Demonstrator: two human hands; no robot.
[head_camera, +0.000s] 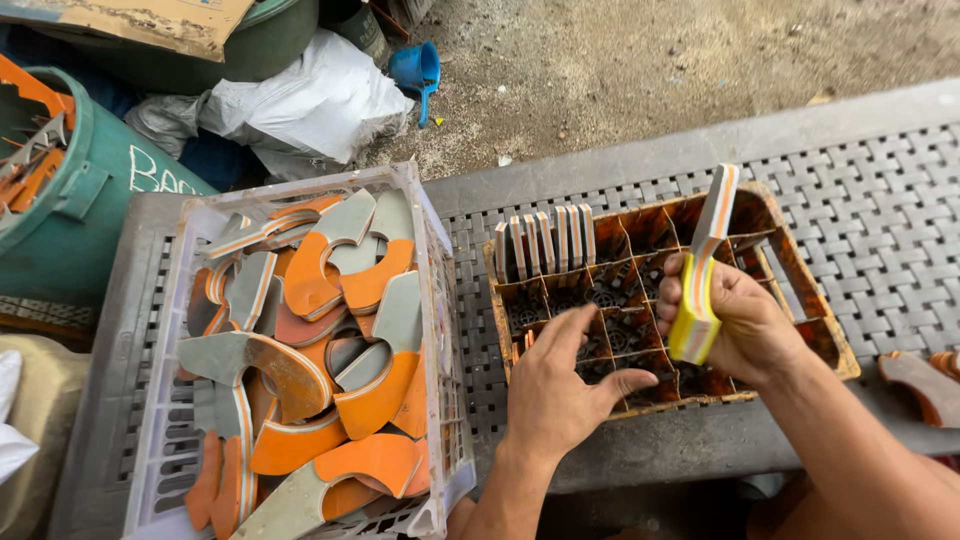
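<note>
Currently, a layered foam strip (704, 262), yellow at its lower end and grey-orange above, stands upright in the right hand (735, 322); that grip is pinched around the strip's lower part, above the divided orange crate (822, 330). The left hand (560, 385) hovers over the crate's front compartments, fingers spread, holding nothing. Similar strips (545, 240) stand on edge in the crate's rear-left compartments. The crate rests on a grey perforated tabletop (880, 210). Just left, a clear plastic basket (432, 250) holds orange-and-grey foam offcuts (330, 340).

Green bin (70, 190), blue scoop (415, 70)
</note>
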